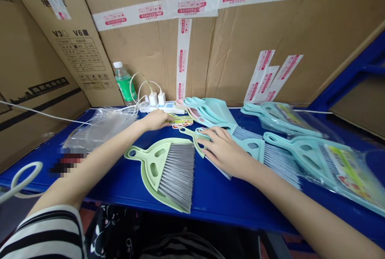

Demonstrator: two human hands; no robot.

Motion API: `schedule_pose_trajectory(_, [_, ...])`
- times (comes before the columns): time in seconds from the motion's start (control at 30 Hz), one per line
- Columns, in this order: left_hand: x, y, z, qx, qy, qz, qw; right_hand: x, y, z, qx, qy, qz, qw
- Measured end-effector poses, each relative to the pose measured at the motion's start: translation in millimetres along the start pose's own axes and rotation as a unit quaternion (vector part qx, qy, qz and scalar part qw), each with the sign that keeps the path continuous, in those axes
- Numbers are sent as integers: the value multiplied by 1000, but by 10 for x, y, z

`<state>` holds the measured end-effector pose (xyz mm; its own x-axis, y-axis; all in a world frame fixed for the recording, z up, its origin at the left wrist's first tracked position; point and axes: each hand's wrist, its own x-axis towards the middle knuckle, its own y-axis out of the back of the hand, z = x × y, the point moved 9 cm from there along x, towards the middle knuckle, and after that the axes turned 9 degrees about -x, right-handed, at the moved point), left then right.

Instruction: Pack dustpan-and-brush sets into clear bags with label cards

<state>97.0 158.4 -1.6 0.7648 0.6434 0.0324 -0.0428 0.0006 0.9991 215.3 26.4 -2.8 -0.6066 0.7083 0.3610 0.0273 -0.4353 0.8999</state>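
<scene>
- Pale-green brush (pixel 179 173), one of two that colour, lies in one pale-green dustpan (pixel 146 178) at the front of the blue table (pixel 228 205).
- Second pale-green brush (pixel 195 136) lies just right of it, under the right hand (pixel 224 150), whose fingers are slightly spread across it; I cannot tell whether they clasp it.
- Left hand (pixel 157 120) reaches to one pile of printed cards (pixel 183 121), fingertips at its left edge; whether it pinches any, I cannot tell.
- Two loose light-blue brushes (pixel 255 146) lie beyond the right hand.
- Behind them, overlapping light-blue dustpans (pixel 221 108) and at least one pink dustpan (pixel 195 112); the overlap hides the full count.
- Two bagged light-blue sets (pixel 303 148) lie at right.
- Two white chargers (pixel 153 99), one power strip (pixel 174 108), one bottle (pixel 124 82) stand behind.
</scene>
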Motion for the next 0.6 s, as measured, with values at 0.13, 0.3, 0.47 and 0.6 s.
schedule_pose_trajectory(0.13, [-17, 65, 8, -2, -16, 11, 1000, -2, -3, -3, -2, 1, 3, 1000])
schedule_pose_trajectory(0.3, [-153, 341, -93, 7, 5, 75, 997, -10, 4, -6, 3, 5, 5, 1000])
schedule_pose_trajectory(0.47, [-546, 649, 240, -118, -88, 192, 970, -15, 34, 20, 9, -2, 12, 1000])
schedule_pose_trajectory(0.6, [-760, 544, 649, -230, -163, 175, 943, -13, 69, 14, 12, -4, 19, 1000])
